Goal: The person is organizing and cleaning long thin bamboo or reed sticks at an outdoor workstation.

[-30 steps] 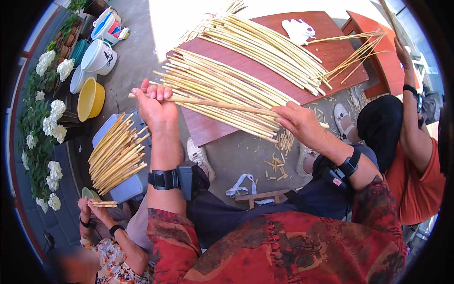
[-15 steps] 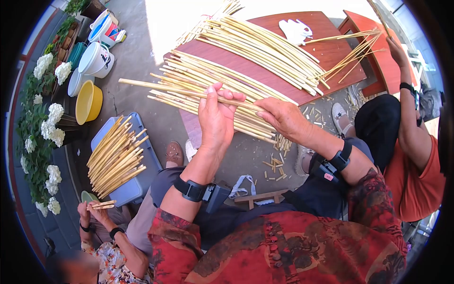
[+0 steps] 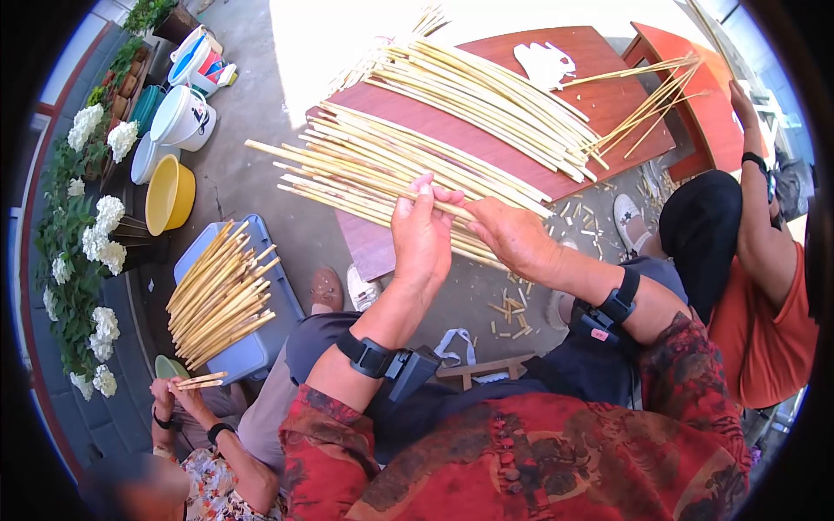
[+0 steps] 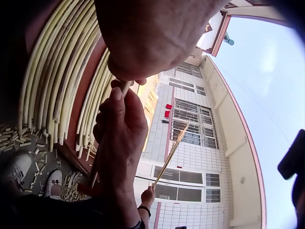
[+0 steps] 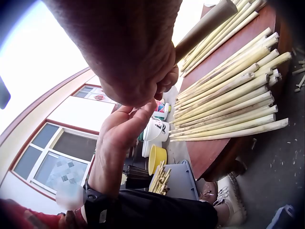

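A long pale peeled stick (image 3: 287, 154) slants across in front of me, its far end out to the left over the sticks on the table. My left hand (image 3: 421, 239) grips it along its length, palm turned up, thumb lying along the stick. Close beside it, my right hand (image 3: 519, 239) holds the stick near its right end, knuckles up. In the right wrist view the blunt end of the stick (image 5: 205, 31) juts out past the right hand. A row of similar peeled sticks (image 3: 391, 139) lies on the red-brown table (image 3: 360, 239) just beyond both hands.
A second row of sticks (image 3: 486, 95) and a white glove (image 3: 545, 65) lie farther back. Cut stubs (image 3: 512, 314) litter the floor. At left, a blue-grey bin (image 3: 252, 352) bears shorter sticks; another person's hands (image 3: 178, 399) hold a few. Someone in orange (image 3: 764, 339) sits at right.
My left hand has slid along the stick from its left end to beside the right hand, leaving the left part sticking out free. The right hand stays near its end, slightly lower.
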Available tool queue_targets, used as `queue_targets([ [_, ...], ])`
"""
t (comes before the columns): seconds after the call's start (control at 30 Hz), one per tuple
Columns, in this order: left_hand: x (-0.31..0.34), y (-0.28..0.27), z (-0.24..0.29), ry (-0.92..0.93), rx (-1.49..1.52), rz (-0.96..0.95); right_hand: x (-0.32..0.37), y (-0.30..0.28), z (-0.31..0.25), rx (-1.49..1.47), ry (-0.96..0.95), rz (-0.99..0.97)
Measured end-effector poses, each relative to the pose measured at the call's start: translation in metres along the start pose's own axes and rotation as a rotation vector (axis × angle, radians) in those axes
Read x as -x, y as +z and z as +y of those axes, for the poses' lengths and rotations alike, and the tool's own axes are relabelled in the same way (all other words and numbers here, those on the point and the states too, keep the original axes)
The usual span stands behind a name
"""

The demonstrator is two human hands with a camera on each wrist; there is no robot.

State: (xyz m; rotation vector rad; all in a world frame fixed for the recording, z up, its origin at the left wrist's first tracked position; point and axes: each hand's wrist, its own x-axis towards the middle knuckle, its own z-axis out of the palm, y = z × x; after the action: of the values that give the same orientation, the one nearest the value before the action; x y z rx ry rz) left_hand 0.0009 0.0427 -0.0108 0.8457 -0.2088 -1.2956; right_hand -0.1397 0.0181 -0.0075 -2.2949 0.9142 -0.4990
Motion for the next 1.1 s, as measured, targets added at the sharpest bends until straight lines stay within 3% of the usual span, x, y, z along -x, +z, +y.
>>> queue_targets([
  [0.07, -0.009, -0.003, 0.017, 0.024, 0.153, -0.011, 0.003, 0.001, -0.004, 0.002, -0.02, -0.004],
  [0.1, -0.01, 0.006, 0.029, 0.027, 0.155, 0.142, 0.006, -0.002, -0.006, 0.028, -0.018, -0.049],
  [0.13, -0.017, -0.001, 0.04, 0.039, 0.151, 0.142, 0.007, -0.004, -0.008, 0.052, -0.021, -0.095],
  [0.33, -0.038, -0.04, 0.115, 0.368, 0.16, 0.233, 0.021, -0.025, 0.009, 0.058, -0.146, -0.068],
  [0.73, -0.037, -0.048, 0.133, 0.45, 0.272, 0.281, 0.026, -0.045, 0.012, 0.088, -0.141, -0.058],
  [0.8, -0.038, -0.045, 0.129, 0.48, 0.246, 0.286, 0.022, -0.047, 0.01, -0.142, 0.127, -0.335],
  [0.83, -0.039, -0.043, 0.128, 0.471, 0.255, 0.213, 0.021, -0.046, 0.008, -0.139, 0.125, -0.341],
  [0.9, -0.037, -0.031, 0.115, 0.423, 0.253, 0.053, 0.018, -0.043, 0.0, -0.7, 0.314, -0.49],
  [0.93, -0.034, -0.021, 0.102, 0.37, 0.243, 0.003, 0.015, -0.042, -0.004, -0.695, 0.319, -0.487],
  [1.0, -0.023, 0.0, 0.071, 0.294, 0.238, -0.053, 0.009, -0.04, -0.009, -0.99, 0.523, -0.581],
  [1.07, -0.011, 0.016, 0.044, 0.087, 0.197, -0.028, 0.005, -0.033, -0.006, -1.125, 0.552, -0.58],
  [1.1, -0.01, 0.016, 0.038, 0.071, 0.208, -0.034, 0.003, -0.032, -0.006, -1.189, 0.574, -0.584],
])
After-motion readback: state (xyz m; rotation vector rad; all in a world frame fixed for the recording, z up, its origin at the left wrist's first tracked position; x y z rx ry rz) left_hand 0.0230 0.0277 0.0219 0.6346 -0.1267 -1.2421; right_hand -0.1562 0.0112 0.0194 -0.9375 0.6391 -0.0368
